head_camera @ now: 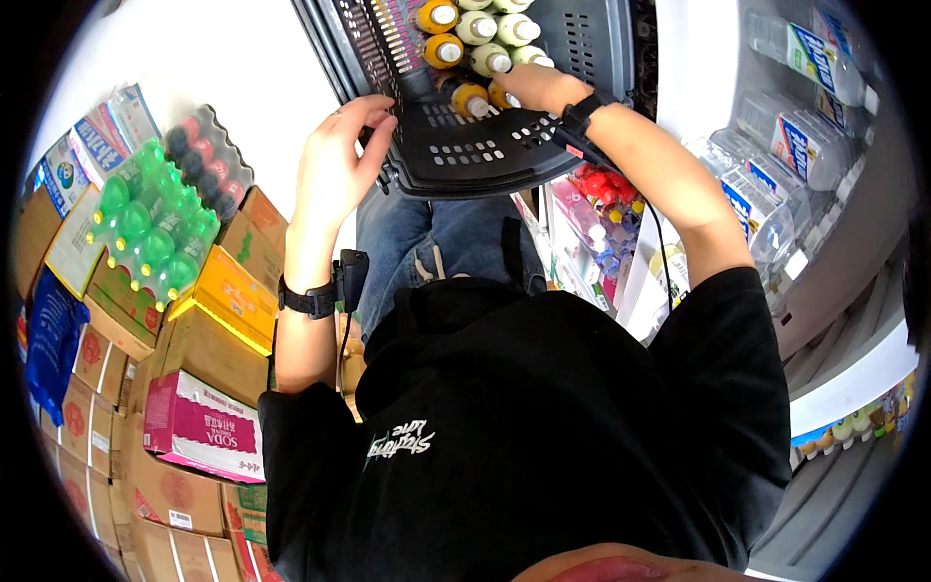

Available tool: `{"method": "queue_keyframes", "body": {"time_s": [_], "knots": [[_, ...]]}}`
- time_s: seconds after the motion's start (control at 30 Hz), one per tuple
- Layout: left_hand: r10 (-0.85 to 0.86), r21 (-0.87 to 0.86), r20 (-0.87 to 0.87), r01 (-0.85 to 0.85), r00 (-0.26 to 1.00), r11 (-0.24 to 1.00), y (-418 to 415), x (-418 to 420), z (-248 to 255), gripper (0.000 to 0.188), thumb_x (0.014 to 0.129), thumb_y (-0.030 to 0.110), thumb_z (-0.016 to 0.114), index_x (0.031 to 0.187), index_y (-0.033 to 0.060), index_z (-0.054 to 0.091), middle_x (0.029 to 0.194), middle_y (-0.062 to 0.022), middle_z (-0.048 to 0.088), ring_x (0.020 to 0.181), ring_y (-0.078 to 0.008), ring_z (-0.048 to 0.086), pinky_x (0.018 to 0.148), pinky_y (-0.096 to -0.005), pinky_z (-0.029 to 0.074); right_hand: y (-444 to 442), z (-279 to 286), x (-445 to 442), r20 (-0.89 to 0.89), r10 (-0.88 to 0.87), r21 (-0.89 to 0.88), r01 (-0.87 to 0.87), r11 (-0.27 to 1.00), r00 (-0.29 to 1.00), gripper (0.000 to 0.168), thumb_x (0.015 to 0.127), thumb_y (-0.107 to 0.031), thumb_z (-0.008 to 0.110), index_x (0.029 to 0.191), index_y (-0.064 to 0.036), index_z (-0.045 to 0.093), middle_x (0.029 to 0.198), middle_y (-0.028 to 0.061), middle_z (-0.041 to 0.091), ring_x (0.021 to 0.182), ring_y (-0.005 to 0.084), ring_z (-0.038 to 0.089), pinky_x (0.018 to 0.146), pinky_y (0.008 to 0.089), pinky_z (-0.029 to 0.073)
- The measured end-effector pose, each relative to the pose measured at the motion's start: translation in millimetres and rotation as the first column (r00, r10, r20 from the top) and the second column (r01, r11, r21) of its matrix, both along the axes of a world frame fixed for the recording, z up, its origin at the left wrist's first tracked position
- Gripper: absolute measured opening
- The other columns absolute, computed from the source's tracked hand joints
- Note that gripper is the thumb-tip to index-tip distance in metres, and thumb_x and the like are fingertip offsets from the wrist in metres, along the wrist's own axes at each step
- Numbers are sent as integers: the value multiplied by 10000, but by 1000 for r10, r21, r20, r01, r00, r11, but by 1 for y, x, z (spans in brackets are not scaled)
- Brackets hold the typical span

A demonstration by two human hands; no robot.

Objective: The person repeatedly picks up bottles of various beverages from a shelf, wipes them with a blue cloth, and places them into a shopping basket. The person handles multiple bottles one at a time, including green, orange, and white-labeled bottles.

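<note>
A black plastic basket [465, 174] with slotted walls is in front of me at the top of the view. Inside stand orange-filled bottles [442, 51] and pale green bottles [518, 30], all with white caps. My right hand [542, 86] reaches over the basket's right side, its fingertips at an orange bottle [502, 94] near the front; its grip is partly hidden. At the left rim is my left hand [353, 142], thumb and fingers apart and holding nothing; whether it touches the rim is unclear.
Left, green soda bottles [156, 218] in shrink wrap rest on stacked cardboard boxes [196, 349], near a pink-and-white drink carton [207, 429]. Right, large clear bottles [793, 138] line a white shelf unit [858, 382]. Thin cables [662, 254] hang from both wrist straps.
</note>
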State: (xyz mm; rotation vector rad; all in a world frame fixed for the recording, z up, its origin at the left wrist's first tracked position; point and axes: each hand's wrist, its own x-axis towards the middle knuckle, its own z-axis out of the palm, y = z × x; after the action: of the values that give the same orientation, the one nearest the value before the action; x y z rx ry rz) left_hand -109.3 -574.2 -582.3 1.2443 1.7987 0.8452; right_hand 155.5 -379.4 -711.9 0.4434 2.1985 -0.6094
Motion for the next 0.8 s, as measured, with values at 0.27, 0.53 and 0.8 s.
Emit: {"method": "queue_keyframes", "body": {"time_s": [0.27,0.53,0.8], "knots": [[-87,47,-79,91,993,995,7,-17,36,206,948,68,687,1147,14,696,931,-104,754,813,-184,709,755,-313,560,15,113,-9,-209,-248,44,262,964,946,400,887,-120,711,1262,-69,583,960,242,714,959,444,684,823,517,548],[-325,314,-41,321,945,893,81,17,137,136,988,61,635,1106,22,693,887,-121,737,821,-201,726,749,-326,553,-78,400,48,-596,-572,28,726,687,564,447,927,-163,706,1351,-91,583,1083,198,714,922,367,719,785,450,580],[-678,711,-190,576,710,404,111,152,317,200,960,-55,595,1148,-39,660,908,-139,721,831,-249,715,775,-340,550,-202,573,128,-728,-228,498,728,472,647,149,874,-81,652,978,-15,568,756,147,647,736,331,710,610,407,560]]}}
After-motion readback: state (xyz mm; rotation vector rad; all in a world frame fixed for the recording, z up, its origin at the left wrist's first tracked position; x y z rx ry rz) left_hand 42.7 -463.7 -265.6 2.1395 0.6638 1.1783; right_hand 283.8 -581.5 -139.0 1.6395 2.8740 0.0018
